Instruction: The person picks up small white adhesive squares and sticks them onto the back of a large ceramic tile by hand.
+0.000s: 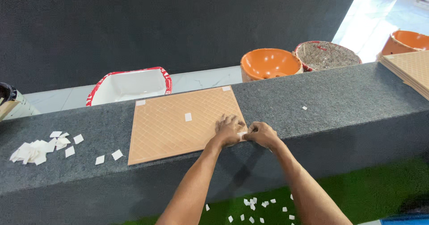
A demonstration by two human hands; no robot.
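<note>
A tan tile (174,127) with a diamond-grid back lies flat on the grey carpeted ledge (339,109). Small white square pads sit on it: one at its middle (188,117), one at the far left corner (140,102), one at the far right corner (226,89). My left hand (229,130) presses flat on the tile's near right corner. My right hand (262,134) is beside it, fingertips pinching a small white pad (243,135) at that corner's edge.
A heap of white paper scraps (38,148) lies on the ledge at left. A stack of tan tiles (411,68) rests at far right. Behind the ledge stand a white tub (132,85), orange bowls (269,63) and a gritty bucket (327,54). Scraps litter the green turf (263,207) below.
</note>
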